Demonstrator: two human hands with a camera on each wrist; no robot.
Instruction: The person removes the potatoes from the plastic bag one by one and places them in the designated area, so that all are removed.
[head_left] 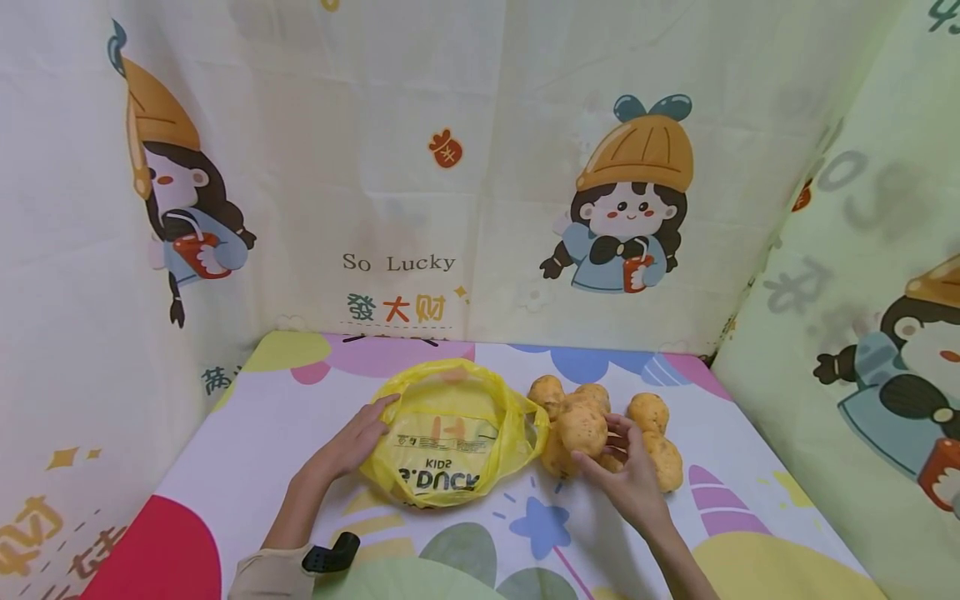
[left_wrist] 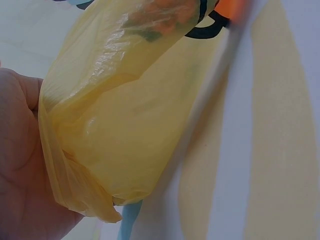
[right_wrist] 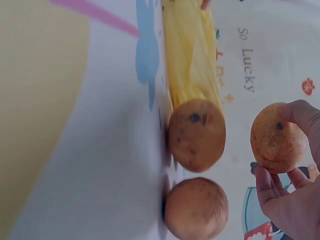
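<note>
A yellow plastic bag [head_left: 382, 475] with printed lettering lies spread on the table, its mouth wide. My left hand [head_left: 360, 437] holds the bag's left rim; in the left wrist view the palm [left_wrist: 25, 160] is beside the thin yellow film [left_wrist: 125, 135], and the fingertips are mostly hidden. In my right hand [head_left: 633, 479] is a potato [head_left: 583, 429], gripped between thumb and fingers. The right wrist view shows this held potato [right_wrist: 276, 142] raised off the table, with potatoes lying beyond it. Several more potatoes [head_left: 663, 462] lie around the right hand, right of the bag.
The table carries a colourful patterned cloth [head_left: 247, 467]. White printed curtains [head_left: 502, 208] stand behind it and along both sides. A black device [head_left: 333, 552] sits at the left wrist, by the sleeve cuff.
</note>
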